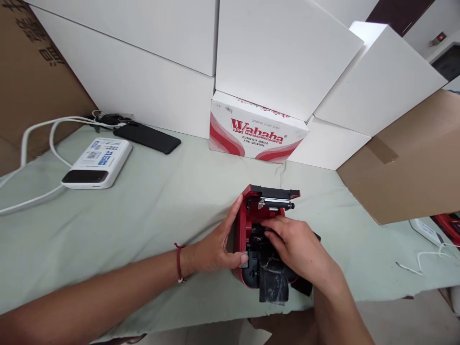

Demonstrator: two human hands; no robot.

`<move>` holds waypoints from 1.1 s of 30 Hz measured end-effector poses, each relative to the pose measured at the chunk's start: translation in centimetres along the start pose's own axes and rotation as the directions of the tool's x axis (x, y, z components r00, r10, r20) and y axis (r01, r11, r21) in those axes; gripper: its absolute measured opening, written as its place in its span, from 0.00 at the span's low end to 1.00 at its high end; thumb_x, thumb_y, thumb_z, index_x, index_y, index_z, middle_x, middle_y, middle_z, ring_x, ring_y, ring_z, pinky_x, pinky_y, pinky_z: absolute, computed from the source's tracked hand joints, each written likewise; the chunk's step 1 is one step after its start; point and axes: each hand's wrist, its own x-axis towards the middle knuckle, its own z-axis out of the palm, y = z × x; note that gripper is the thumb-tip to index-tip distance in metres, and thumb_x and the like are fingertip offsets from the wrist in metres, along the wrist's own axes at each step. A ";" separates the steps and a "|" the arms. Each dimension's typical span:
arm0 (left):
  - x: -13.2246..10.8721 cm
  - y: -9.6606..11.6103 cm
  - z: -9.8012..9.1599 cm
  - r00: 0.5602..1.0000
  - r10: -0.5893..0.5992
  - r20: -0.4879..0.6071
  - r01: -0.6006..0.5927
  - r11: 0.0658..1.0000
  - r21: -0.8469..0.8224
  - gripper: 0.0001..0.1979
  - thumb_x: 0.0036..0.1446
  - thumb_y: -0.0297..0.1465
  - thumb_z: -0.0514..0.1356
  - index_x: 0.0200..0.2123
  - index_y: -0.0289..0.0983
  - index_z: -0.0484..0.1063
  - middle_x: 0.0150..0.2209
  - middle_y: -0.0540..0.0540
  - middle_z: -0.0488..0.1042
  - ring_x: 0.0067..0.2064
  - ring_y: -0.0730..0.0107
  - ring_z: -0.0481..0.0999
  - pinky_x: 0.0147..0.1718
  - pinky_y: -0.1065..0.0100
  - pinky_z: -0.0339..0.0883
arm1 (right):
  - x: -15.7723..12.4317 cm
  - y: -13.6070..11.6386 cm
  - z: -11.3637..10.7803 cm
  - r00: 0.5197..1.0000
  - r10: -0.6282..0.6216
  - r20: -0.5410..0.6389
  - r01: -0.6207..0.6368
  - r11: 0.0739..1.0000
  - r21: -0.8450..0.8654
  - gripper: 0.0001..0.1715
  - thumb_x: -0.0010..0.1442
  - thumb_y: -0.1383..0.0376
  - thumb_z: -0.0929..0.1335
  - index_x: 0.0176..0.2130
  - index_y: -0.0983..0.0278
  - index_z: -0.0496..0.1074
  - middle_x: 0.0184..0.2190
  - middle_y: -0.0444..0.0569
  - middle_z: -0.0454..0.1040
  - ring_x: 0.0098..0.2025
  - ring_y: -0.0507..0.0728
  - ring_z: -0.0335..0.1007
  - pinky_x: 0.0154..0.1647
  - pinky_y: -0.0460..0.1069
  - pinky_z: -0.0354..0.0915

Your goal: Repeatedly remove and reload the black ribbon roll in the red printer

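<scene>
A small red and black printer-like device sits on the cloth near the table's front edge, its lid swung up and a roller showing under it. My left hand grips the device's left side, thumb on the near corner and fingers along the red wall. Inside the housing, the bent fingers of my right hand are closed at a black part, and what they pinch is hidden. A strip of shiny black film hangs out over the device's front. Another dark flap shows below my right wrist.
White boxes are stacked behind, with a Wahaha water carton at their foot. To the left lie a white power bank with cables and a black phone. A brown cardboard box stands right, near a white cable.
</scene>
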 end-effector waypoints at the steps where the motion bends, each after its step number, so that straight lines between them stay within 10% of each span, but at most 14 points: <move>1: 0.0 0.1 0.0 1.000 0.012 -0.004 -0.012 1.000 0.024 0.67 0.59 0.49 0.74 0.82 0.51 0.25 0.84 0.37 0.39 0.83 0.32 0.43 0.79 0.30 0.34 | 0.6 0.0 0.2 1.000 0.009 0.023 -0.008 1.000 -0.018 0.19 0.75 0.66 0.65 0.59 0.57 0.80 0.56 0.47 0.83 0.54 0.60 0.81 0.54 0.53 0.72; 13: 0.4 2.3 0.1 0.998 -0.056 -0.007 0.056 0.998 0.020 0.61 0.63 0.49 0.71 0.82 0.51 0.30 0.84 0.38 0.42 0.83 0.36 0.45 0.79 0.31 0.37 | 1.6 -1.1 -0.6 0.976 0.096 0.194 -0.034 0.954 -0.299 0.20 0.69 0.68 0.67 0.57 0.60 0.80 0.56 0.54 0.81 0.51 0.62 0.80 0.46 0.52 0.68; 23: 0.3 2.5 0.1 0.998 -0.061 -0.008 0.061 0.998 -0.001 0.60 0.64 0.47 0.71 0.82 0.53 0.31 0.84 0.39 0.42 0.83 0.37 0.45 0.80 0.31 0.38 | -0.2 -1.0 -2.4 0.988 0.014 0.151 -0.005 0.998 -0.065 0.16 0.73 0.65 0.65 0.55 0.61 0.77 0.50 0.51 0.82 0.47 0.58 0.79 0.48 0.51 0.68; 26: 0.3 2.9 0.1 0.997 -0.074 0.001 0.074 0.997 0.025 0.59 0.64 0.47 0.71 0.82 0.54 0.31 0.84 0.40 0.39 0.83 0.35 0.42 0.80 0.31 0.38 | -3.6 1.3 -5.2 0.998 -0.055 0.024 0.050 0.980 0.192 0.19 0.75 0.55 0.65 0.58 0.58 0.77 0.45 0.47 0.82 0.40 0.54 0.76 0.43 0.49 0.69; 30: 0.3 3.1 0.0 0.996 -0.087 -0.005 0.087 0.995 0.052 0.58 0.65 0.47 0.70 0.82 0.54 0.31 0.84 0.40 0.37 0.83 0.34 0.40 0.80 0.30 0.36 | -6.0 6.7 -7.3 0.960 0.210 -0.186 -0.172 0.964 0.203 0.29 0.71 0.44 0.67 0.60 0.59 0.75 0.23 0.40 0.64 0.26 0.54 0.61 0.29 0.50 0.61; 33: 0.3 3.0 -0.1 0.994 -0.112 -0.005 0.112 0.992 0.053 0.59 0.65 0.46 0.70 0.82 0.55 0.29 0.84 0.41 0.36 0.83 0.34 0.41 0.80 0.30 0.34 | -4.6 9.8 -6.1 0.960 0.278 -0.034 -0.269 0.950 0.158 0.26 0.69 0.49 0.67 0.57 0.62 0.77 0.26 0.43 0.71 0.28 0.55 0.64 0.32 0.51 0.64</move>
